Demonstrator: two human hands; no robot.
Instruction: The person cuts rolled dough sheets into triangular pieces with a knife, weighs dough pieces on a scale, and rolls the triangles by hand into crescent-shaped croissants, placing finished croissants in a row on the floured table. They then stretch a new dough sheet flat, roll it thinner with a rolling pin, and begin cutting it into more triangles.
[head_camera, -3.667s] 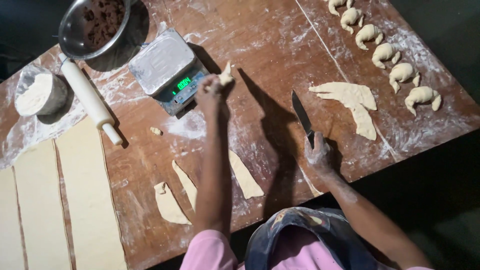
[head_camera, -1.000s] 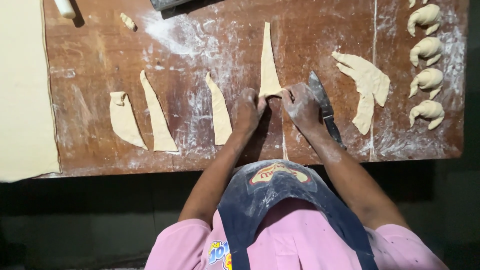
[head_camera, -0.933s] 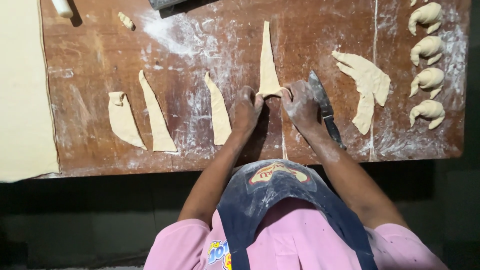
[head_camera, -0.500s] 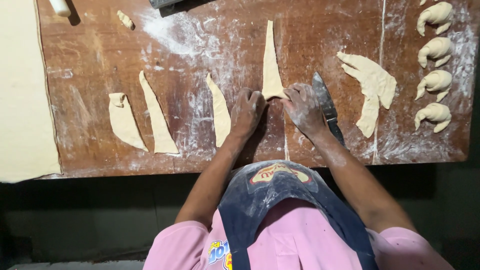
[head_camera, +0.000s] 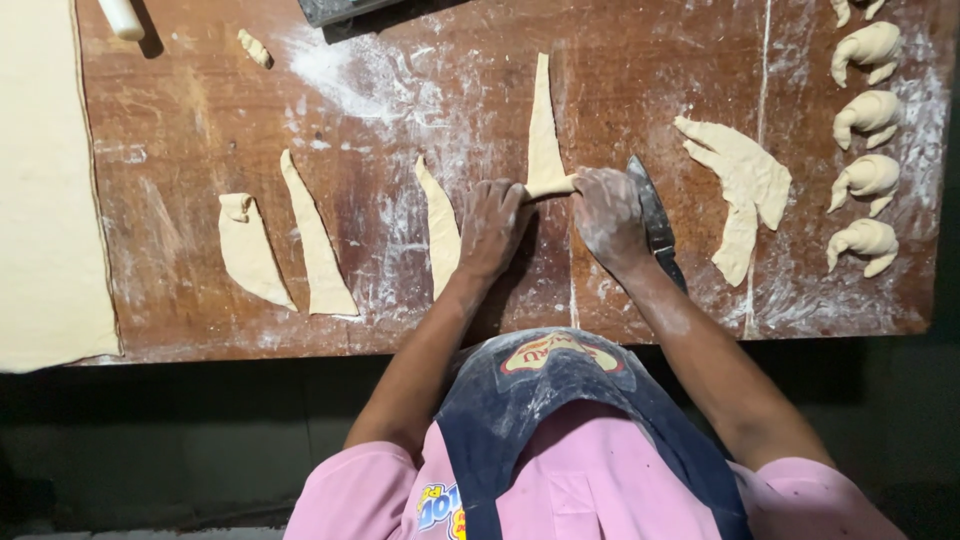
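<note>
Both hands, left hand (head_camera: 492, 222) and right hand (head_camera: 606, 208), have their fingers curled on the wide end of a dough triangle (head_camera: 543, 130) lying on the floured table (head_camera: 200, 110); it looks soft, light, stretchy, best handled gently at that base.

The floury wooden table (head_camera: 640, 60) carried a dough triangle (head_camera: 543, 130) pinched between the fingers (head_camera: 505, 195), three more strips (head_camera: 440, 225) left of them, a knife (head_camera: 655, 220) and shaped croissants (head_camera: 868, 110) right.
</note>
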